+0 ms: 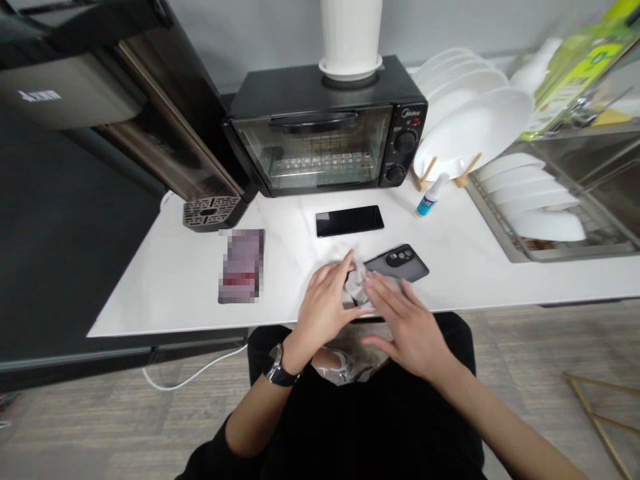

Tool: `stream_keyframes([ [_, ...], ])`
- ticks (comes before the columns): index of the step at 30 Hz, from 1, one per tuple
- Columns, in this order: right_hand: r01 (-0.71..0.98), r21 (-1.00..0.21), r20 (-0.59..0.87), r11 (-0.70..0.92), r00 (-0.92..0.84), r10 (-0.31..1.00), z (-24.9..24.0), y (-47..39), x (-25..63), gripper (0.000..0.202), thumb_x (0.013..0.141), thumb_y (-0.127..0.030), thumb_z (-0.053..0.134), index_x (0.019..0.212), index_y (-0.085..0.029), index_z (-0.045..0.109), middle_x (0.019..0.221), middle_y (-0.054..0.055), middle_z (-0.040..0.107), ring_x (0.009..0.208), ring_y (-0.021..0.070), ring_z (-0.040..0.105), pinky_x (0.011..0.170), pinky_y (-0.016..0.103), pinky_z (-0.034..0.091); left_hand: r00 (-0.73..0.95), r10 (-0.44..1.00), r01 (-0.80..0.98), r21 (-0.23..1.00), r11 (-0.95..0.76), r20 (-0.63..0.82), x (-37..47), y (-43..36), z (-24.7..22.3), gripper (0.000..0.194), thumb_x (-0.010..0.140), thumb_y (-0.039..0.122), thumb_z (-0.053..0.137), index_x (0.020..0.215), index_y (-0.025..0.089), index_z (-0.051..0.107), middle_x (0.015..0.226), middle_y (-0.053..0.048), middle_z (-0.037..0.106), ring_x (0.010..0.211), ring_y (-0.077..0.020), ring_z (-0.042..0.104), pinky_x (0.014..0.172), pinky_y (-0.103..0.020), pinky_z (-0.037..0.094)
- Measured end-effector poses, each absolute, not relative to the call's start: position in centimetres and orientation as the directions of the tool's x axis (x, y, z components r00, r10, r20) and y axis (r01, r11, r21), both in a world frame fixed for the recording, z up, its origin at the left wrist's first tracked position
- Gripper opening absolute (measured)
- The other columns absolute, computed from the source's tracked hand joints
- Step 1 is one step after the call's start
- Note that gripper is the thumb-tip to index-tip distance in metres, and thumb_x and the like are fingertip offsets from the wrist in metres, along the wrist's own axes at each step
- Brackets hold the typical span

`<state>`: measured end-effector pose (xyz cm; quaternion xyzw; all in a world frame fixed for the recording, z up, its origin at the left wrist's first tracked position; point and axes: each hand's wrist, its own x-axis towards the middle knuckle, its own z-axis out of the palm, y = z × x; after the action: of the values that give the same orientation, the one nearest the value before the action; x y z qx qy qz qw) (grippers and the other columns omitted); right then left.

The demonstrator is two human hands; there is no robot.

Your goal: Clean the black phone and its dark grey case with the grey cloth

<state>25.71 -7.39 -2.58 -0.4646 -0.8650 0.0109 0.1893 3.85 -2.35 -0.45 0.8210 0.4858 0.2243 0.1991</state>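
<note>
A crumpled light grey cloth lies between my hands at the counter's front edge. My left hand, with a watch on its wrist, curves round the cloth's left side, fingers and thumb on either side of it. My right hand has its fingers stretched out and its thumb apart, the fingertips touching the cloth's right side. Just beyond them lies a dark grey phone, camera side up, partly covered by the cloth and my fingers. Farther back, a black phone lies with its dark screen up.
A blurred-out phone-shaped object lies left. Behind stand a drinks dispenser, a toaster oven with a white pot on top, and a small spray bottle. Racked white plates and a sink are right.
</note>
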Motion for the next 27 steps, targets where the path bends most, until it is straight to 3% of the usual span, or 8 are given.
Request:
stream_keyframes([
  [4,0.941,-0.149,0.369,0.304,-0.232,0.9,-3.0,-6.2,28.5,0.091,0.104,-0.067,0.043,0.172,-0.013,0.014,0.173,0.019,0.032,0.162,0.0401,0.031,0.126,0.07,0.031,0.427,0.884,0.696,0.555,-0.456,0.19,4.1,-2.3,-0.4,0.124,0.075,0.046,0.095,0.169,0.031,0.015,0.148,-0.007,0.066,0.138,-0.0316,0.056,0.119,-0.051,0.043],
  [10,0.758,-0.167,0.33,0.63,-0.559,0.761,-2.6,-6.3,24.6,0.101,0.098,-0.077,0.045,0.169,-0.009,0.023,0.171,0.018,0.036,0.16,0.0338,0.037,0.128,0.06,0.037,0.425,0.888,0.704,0.553,-0.446,0.175,3.8,-2.4,-0.5,0.121,0.079,0.038,0.093,0.17,0.029,0.015,0.151,-0.012,0.062,0.138,-0.0322,0.057,0.118,-0.051,0.046],
  [12,0.794,-0.148,0.326,0.59,-0.524,0.787,-2.8,-6.4,26.2,0.094,0.101,-0.072,0.046,0.171,-0.015,0.02,0.171,0.014,0.038,0.16,0.033,0.038,0.127,0.061,0.037,0.424,0.889,0.698,0.562,-0.443,0.175,3.7,-2.4,-0.4,0.124,0.077,0.04,0.094,0.17,0.03,0.012,0.151,-0.011,0.063,0.139,-0.0324,0.057,0.118,-0.051,0.046],
  [14,0.891,-0.134,0.349,0.434,-0.367,0.862,-3.1,-6.1,28.5,0.088,0.104,-0.065,0.046,0.172,-0.019,0.014,0.173,0.013,0.036,0.16,0.0349,0.037,0.126,0.064,0.038,0.422,0.889,0.696,0.565,-0.443,0.177,3.7,-2.4,-0.4,0.127,0.076,0.043,0.095,0.17,0.032,0.011,0.15,-0.009,0.065,0.139,-0.0325,0.057,0.118,-0.052,0.045],
  [17,0.952,-0.165,0.383,0.258,-0.179,0.906,-3.3,-5.5,29.0,0.094,0.103,-0.066,0.046,0.172,-0.015,0.01,0.174,0.018,0.03,0.162,0.039,0.033,0.125,0.066,0.036,0.43,0.886,0.697,0.559,-0.448,0.175,3.8,-2.4,-0.3,0.127,0.076,0.042,0.095,0.17,0.035,0.01,0.15,-0.006,0.065,0.14,-0.0315,0.055,0.121,-0.052,0.042],
  [23,0.779,-0.205,0.319,0.592,-0.519,0.793,-2.8,-6.8,24.5,0.103,0.096,-0.08,0.044,0.17,-0.012,0.021,0.173,0.017,0.032,0.161,0.0331,0.035,0.13,0.059,0.034,0.42,0.893,0.72,0.539,-0.438,0.165,3.5,-2.4,-0.5,0.124,0.079,0.041,0.093,0.171,0.033,0.011,0.152,-0.01,0.062,0.139,-0.0322,0.056,0.119,-0.05,0.044],
  [25,0.813,-0.191,0.32,0.55,-0.478,0.818,-2.9,-6.9,26.0,0.099,0.098,-0.076,0.045,0.171,-0.015,0.018,0.173,0.016,0.034,0.161,0.0325,0.036,0.128,0.059,0.036,0.409,0.9,0.723,0.549,-0.42,0.151,3.6,-2.3,-0.4,0.127,0.078,0.042,0.094,0.171,0.034,0.008,0.152,-0.009,0.063,0.139,-0.0323,0.057,0.119,-0.052,0.043],
  [27,0.895,-0.181,0.341,0.408,-0.333,0.879,-3.2,-6.2,27.9,0.094,0.102,-0.07,0.045,0.172,-0.016,0.014,0.173,0.016,0.033,0.162,0.0345,0.035,0.127,0.061,0.038,0.415,0.898,0.716,0.558,-0.42,0.143,3.7,-2.3,-0.3,0.129,0.076,0.042,0.095,0.171,0.036,0.007,0.151,-0.007,0.064,0.141,-0.0323,0.055,0.12,-0.053,0.041],
])
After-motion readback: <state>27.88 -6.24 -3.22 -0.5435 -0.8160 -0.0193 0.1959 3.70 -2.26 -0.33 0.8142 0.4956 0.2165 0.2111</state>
